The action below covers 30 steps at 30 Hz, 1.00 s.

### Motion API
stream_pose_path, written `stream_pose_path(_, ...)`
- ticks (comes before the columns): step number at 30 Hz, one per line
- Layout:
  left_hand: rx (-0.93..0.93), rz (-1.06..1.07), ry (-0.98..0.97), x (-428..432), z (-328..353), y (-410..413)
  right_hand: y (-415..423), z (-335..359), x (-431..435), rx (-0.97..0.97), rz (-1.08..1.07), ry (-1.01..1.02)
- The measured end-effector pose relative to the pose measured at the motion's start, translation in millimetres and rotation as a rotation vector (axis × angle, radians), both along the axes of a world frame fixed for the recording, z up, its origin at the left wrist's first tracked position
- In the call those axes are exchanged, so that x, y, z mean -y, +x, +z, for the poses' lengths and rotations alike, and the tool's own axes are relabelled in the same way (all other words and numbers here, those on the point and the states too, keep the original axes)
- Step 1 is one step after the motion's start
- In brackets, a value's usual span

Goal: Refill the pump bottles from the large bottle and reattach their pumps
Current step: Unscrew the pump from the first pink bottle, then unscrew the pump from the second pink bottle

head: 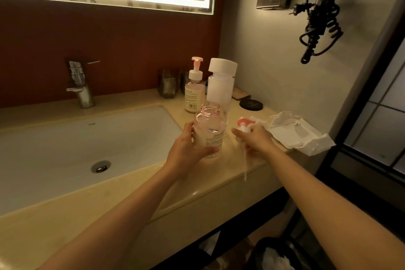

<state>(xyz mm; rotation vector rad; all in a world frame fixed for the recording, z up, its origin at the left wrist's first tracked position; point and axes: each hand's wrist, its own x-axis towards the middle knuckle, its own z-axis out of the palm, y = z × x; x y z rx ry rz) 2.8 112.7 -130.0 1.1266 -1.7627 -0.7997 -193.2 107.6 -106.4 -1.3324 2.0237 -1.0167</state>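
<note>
The left hand (186, 146) curls round an open bottle (209, 136) with its pump off, holding it upright over the bench (197, 193) just right of the sink (65, 149). The right hand (257, 140) grips the pump (245, 125) just beside it, the tube hanging towards the front edge. A second pump bottle (195, 94) and the large bottle (220, 87) stand side by side near the back right corner.

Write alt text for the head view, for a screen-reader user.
A person's left hand grips an uncapped pump bottle beside the sink while the right hand holds the removed pump. Behind stand a second pump bottle and a large white bottle.
</note>
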Motion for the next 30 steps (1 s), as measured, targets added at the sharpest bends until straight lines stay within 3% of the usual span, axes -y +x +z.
stream_pose_path(8, -0.06, -0.043, -0.024, 5, 3, -1, -2, -5, 11, 0.008, -0.049, -0.01)
stream_pose_path(12, -0.162, -0.005, -0.01, 10, 10, 11, -10, 5, 5, -0.274, -0.107, -0.004)
stream_pose_path(14, -0.188, 0.053, -0.01, 15, 15, 16, -8, 14, 3, -0.325, -0.173, -0.127)
stream_pose_path(18, -0.206, 0.131, -0.013, 31, 19, 23, 10, 33, -2, -0.287, -0.184, -0.415)
stream_pose_path(26, -0.234, 0.168, -0.012, 66, 35, 22, 41, 49, 3, 0.002, -0.024, -0.575)
stream_pose_path(30, -0.237, 0.173, -0.007, 94, 40, 17, 55, 62, 18, 0.019, 0.085, -0.591)
